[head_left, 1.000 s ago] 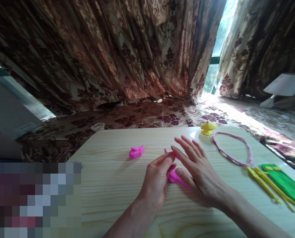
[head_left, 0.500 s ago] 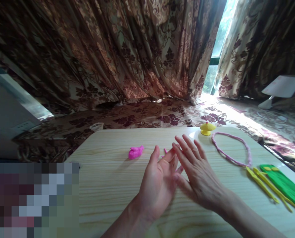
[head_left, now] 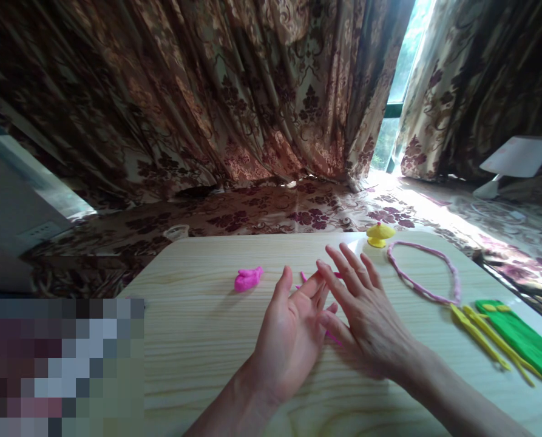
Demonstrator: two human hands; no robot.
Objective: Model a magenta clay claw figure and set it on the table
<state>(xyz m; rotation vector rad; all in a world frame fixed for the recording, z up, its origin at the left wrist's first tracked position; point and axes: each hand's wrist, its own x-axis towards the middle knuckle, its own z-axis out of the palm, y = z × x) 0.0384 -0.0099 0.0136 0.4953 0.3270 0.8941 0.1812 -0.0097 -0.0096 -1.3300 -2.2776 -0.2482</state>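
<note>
My left hand (head_left: 291, 340) is held palm up over the table, fingers stretched out. My right hand (head_left: 366, 315) lies palm down across the left fingertips, its own fingers long and spread. Whether anything small sits between the two hands is hidden. Bits of thin pink clay strip (head_left: 333, 337) show beside and behind the hands, partly covered by them. Left of the hands, a lump of bright pink clay (head_left: 247, 279) rests on the table, touched by neither hand.
On the wood-grain table (head_left: 198, 328) at the right are a yellow clay piece on a foot (head_left: 380, 235), a twisted pale pink ring (head_left: 453, 279), yellow modelling tools (head_left: 480, 337) and a green slab (head_left: 525, 343). A white lamp (head_left: 519, 158) stands beyond, near patterned curtains (head_left: 275, 91).
My right hand has slid a little to the right across the left fingers, its fingers slightly higher. More of the pink strip shows near its thumb. My left hand stays almost in place.
</note>
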